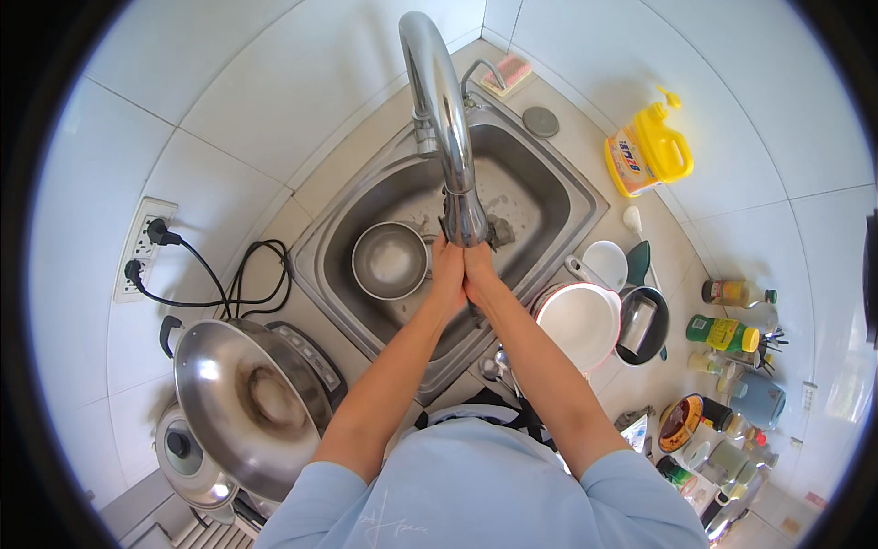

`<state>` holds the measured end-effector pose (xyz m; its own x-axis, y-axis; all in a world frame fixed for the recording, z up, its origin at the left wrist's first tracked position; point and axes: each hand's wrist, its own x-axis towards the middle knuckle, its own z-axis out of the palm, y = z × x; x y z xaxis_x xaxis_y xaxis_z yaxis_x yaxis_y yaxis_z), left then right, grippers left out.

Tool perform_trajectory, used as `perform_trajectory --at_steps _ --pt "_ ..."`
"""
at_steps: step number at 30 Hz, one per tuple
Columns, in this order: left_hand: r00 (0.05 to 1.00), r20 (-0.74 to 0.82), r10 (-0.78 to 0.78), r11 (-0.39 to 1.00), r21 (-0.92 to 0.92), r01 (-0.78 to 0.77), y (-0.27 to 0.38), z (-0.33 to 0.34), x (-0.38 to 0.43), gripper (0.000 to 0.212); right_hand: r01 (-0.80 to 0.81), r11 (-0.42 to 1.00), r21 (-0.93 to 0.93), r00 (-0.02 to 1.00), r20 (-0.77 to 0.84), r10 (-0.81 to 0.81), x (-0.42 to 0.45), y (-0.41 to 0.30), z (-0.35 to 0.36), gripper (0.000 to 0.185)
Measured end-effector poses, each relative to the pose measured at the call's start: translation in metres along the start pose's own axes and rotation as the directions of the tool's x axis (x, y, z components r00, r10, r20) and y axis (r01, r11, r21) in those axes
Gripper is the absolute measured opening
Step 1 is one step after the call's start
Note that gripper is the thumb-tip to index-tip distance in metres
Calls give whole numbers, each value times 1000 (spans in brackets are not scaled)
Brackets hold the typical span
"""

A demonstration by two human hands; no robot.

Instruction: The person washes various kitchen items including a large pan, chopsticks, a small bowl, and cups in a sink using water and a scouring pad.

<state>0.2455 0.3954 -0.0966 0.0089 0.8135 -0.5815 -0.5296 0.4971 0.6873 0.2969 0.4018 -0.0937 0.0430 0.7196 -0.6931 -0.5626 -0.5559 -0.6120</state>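
Side by side under the chrome faucet (453, 137), my left hand (449, 271) and my right hand (478, 267) meet above the stainless steel sink (569, 213). The faucet's spout head covers my fingers, so their grip is hidden. Something dark (491, 233) peeks out on either side of the spout, close to my fingertips; I cannot tell what it is. Just beyond it, a greyish clump (505, 232) shows against the basin floor. A round metal bowl (391, 261) sits in the basin left of my left hand.
Left of the sink, a large steel wok (247, 405) leans beside an induction cooker (309, 357) and black cords (264, 274). At right stand a white red-rimmed pot (579, 326), a dark pan (648, 343), a white bowl (605, 264), a yellow detergent jug (648, 151) and several bottles.
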Motion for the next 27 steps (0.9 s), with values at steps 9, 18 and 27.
perform_trajectory --at_steps 9,18,27 --pt "960 -209 185 981 90 -170 27 8 21 37 362 835 -415 893 412 -182 2 5 -32 53" --pt "988 30 152 976 -165 -146 35 31 5 29 560 198 -805 799 461 -386 99 26 -76 25" --pt "683 -674 -280 949 -301 92 -14 -134 49 32 295 -713 -636 645 683 -342 83 -65 -74 19"
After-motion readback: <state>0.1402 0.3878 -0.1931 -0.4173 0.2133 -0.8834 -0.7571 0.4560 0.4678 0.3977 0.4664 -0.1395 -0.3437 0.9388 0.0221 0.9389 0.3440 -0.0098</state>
